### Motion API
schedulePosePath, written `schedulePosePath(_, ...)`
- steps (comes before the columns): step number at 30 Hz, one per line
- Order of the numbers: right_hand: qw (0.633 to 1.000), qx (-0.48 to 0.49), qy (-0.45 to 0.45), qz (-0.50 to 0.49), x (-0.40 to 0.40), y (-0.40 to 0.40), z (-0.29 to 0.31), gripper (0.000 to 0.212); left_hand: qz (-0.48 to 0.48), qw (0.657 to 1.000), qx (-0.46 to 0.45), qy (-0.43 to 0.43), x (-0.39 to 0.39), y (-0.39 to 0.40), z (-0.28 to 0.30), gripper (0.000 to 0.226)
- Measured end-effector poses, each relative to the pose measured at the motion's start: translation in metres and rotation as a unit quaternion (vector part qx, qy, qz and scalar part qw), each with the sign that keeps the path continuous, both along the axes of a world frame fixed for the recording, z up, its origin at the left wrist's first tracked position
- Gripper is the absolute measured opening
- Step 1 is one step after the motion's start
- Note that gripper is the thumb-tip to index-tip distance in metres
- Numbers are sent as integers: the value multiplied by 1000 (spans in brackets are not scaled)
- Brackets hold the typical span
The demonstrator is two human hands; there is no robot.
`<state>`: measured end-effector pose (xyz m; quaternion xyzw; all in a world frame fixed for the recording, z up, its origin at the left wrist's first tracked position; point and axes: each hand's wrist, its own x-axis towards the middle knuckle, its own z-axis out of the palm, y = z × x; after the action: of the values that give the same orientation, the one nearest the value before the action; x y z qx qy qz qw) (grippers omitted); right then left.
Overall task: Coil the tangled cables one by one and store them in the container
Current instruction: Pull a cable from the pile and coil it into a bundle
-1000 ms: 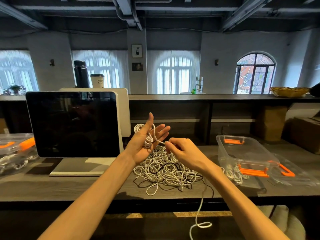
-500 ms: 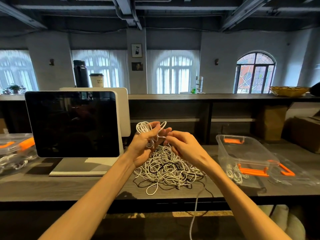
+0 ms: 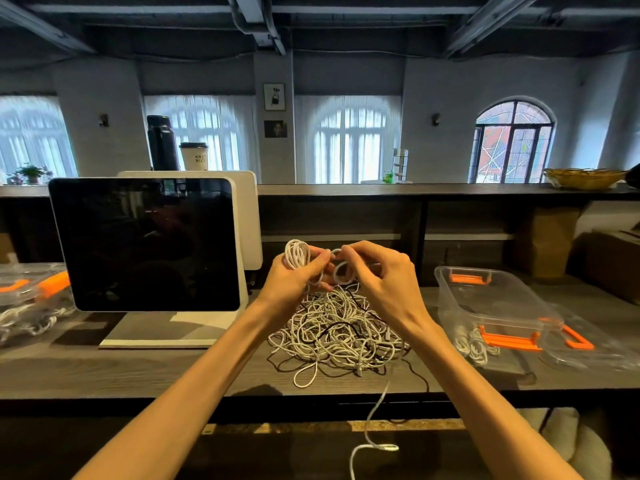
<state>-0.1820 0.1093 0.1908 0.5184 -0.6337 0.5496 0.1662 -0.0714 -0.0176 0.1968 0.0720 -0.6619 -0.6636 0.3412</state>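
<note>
Both forearms reach forward over the bench's near edge. The left hand (image 3: 294,275) grips a small white coil (image 3: 297,253); the right hand (image 3: 384,275) pinches a loop (image 3: 343,273) of the same cable beside it, fingertips hidden. Below lies the tangled pile (image 3: 336,327); the clear container (image 3: 485,299) sits toward the right end.

Arched windows (image 3: 349,140) light grey walls (image 3: 436,98), dark ceiling (image 3: 346,26).
</note>
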Motion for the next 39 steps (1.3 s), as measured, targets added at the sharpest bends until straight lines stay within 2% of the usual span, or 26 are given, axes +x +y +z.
schedulePosePath(4,1000,19,8,24,-2,2,6,17,-21,998,-11,-64,4,0,6,35)
schedulePosePath(7,998,40,5,47,-1,2,11,17,-77,990,-56,-102,11,-2,6,57)
schedulePosePath(10,996,61,13,62,1,-2,12,17,-137,976,-98,-136,14,-2,4,39)
schedulePosePath(13,995,62,9,79,5,-5,12,18,-169,972,-92,-136,12,-5,3,19)
schedulePosePath(17,995,40,-38,82,3,-5,14,26,-191,972,-54,-128,13,-11,-1,33)
schedulePosePath(19,996,26,-47,65,-1,-4,13,31,-219,968,-28,-120,14,-10,-2,31)
schedulePosePath(22,993,27,-71,95,0,-3,9,25,-258,960,-1,-105,13,-3,-1,36)
schedulePosePath(25,992,28,-81,93,-8,1,7,22,-239,965,2,-104,10,-2,0,45)
schedulePosePath(29,995,53,-51,63,-13,8,10,21,-199,972,-2,-123,12,-7,0,61)
schedulePosePath(31,996,69,-19,61,-11,11,13,19,-191,971,0,-144,12,-5,1,68)
schedulePosePath(34,990,119,49,63,-9,13,18,15,-199,965,-20,-169,15,-1,2,65)
schedulePosePath(36,986,146,50,68,-10,13,20,13,-187,968,-19,-167,15,1,0,65)
schedulePosePath(39,993,114,15,40,-11,12,13,10,-137,980,-12,-143,10,-1,-1,71)
